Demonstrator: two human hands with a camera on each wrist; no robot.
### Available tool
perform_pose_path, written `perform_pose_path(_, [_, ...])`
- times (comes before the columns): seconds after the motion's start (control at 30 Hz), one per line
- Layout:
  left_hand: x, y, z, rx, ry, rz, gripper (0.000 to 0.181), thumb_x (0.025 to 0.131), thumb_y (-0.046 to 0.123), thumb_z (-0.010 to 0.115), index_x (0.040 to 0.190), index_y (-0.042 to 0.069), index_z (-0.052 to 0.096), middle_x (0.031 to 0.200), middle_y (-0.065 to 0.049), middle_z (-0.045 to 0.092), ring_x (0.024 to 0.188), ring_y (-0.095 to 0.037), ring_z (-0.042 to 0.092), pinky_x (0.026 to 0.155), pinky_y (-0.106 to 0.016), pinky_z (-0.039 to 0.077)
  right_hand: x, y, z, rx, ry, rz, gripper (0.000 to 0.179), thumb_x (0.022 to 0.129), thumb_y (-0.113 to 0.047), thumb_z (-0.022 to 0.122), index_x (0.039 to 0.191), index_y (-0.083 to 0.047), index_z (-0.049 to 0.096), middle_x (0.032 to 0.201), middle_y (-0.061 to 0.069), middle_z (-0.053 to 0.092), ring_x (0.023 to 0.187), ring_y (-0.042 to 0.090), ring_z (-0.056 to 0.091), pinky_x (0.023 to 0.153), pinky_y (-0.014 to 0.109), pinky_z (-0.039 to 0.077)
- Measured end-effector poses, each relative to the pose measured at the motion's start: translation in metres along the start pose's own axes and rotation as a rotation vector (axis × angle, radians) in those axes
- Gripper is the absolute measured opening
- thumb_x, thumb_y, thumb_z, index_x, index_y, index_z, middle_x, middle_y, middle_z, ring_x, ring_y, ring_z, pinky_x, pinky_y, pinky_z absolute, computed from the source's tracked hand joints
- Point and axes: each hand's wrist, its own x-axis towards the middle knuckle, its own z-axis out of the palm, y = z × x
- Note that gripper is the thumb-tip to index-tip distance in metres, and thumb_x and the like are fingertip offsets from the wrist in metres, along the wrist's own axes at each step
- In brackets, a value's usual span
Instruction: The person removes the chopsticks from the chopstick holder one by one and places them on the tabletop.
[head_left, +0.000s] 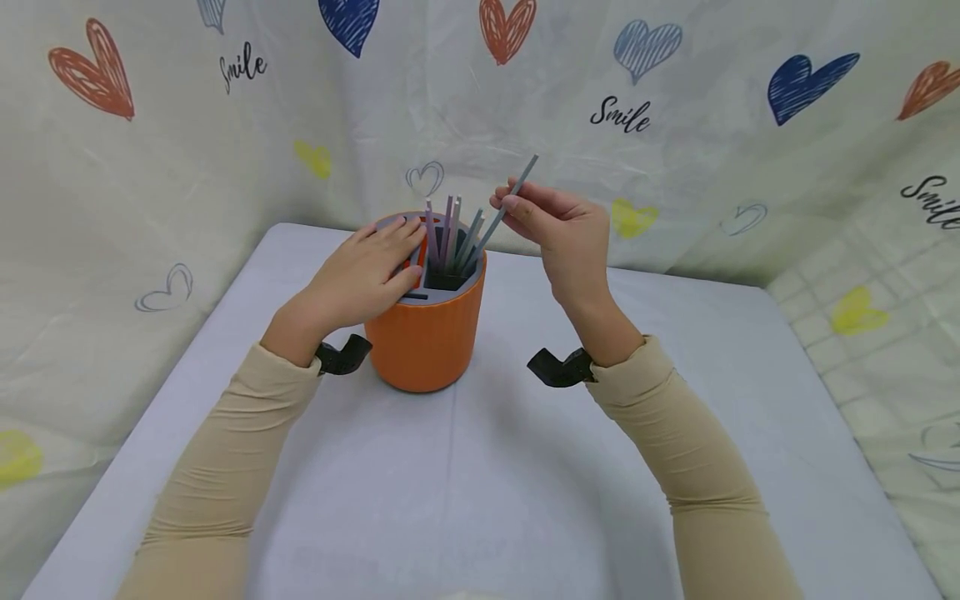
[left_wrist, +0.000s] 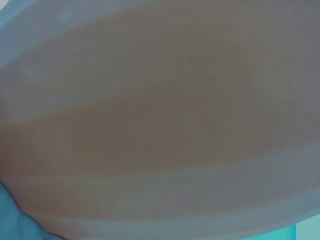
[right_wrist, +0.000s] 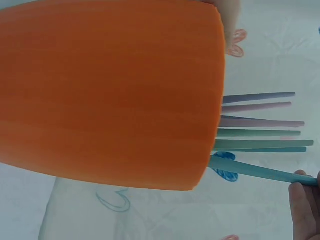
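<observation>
An orange round desk organizer (head_left: 423, 350) with a grey divided top stands on the white table. My left hand (head_left: 363, 271) rests on the left part of its top, fingers spread, covering some compartments. Thumb and fingers of my right hand (head_left: 566, 233) pinch a slim blue-green stick (head_left: 517, 187). That stick leans to the right, its lower end inside the right compartment's rim. Several thin purple, pink and green sticks (right_wrist: 262, 133) stand in the same compartment. Close up in the left wrist view is a blurred curved wall (left_wrist: 150, 135), with a bit of hand at the lower left.
White cloth covers the table (head_left: 450, 492), whose back edge runs just behind the organizer. A pale curtain (head_left: 697, 167) printed with hearts and "Smile" hangs behind and along the sides. Each wrist wears a black strap mount (head_left: 561, 368).
</observation>
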Motion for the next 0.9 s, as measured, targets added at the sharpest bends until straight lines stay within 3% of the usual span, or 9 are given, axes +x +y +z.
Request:
perform_pose_path(0.17, [-0.001,-0.001,0.0,-0.003,0.005,-0.005,0.057,0.098,0.038,0.029,0.148,0.012,0.021,0.155,-0.003,0.018,0.144,-0.02,0.01,0.119,-0.041,0.005,0.002,-0.017,0.001,0.015,0.016,-0.076,0.026,0.077,-0.006,0.073,0.101,0.003,0.071,0.09,0.009,0.072,0.088,0.024,0.07,0.084,0.033,0.054])
perform_pose_path(0.5, [0.0,0.0,0.0,-0.005,-0.007,-0.007,0.057,0.099,0.039,0.027,0.148,0.012,0.021,0.155,-0.003,0.018,0.144,-0.019,0.009,0.119,-0.04,0.004,0.002,-0.052,-0.002,0.162,0.064,-0.196,0.025,0.073,0.008,0.071,0.097,0.012,0.068,0.084,0.016,0.071,0.079,0.028,0.07,0.08,0.036,0.055])
perform_pose_path(0.7, [0.001,0.002,-0.001,0.0,-0.005,0.0,0.057,0.099,0.039,0.026,0.148,0.012,0.02,0.155,-0.003,0.017,0.145,-0.019,0.009,0.119,-0.039,0.004,-0.003,-0.077,-0.007,0.202,0.128,-0.264,0.026,0.07,0.009,0.073,0.095,0.014,0.068,0.081,0.02,0.07,0.076,0.031,0.07,0.077,0.037,0.055])
perform_pose_path(0.9, [-0.002,0.003,-0.002,-0.003,-0.004,0.002,0.056,0.099,0.038,0.025,0.148,0.012,0.021,0.155,-0.003,0.016,0.144,-0.021,0.009,0.119,-0.04,0.004,-0.009,-0.1,-0.015,0.24,0.179,-0.382,0.029,0.07,0.012,0.072,0.096,0.02,0.064,0.079,0.026,0.068,0.074,0.037,0.068,0.072,0.04,0.056])
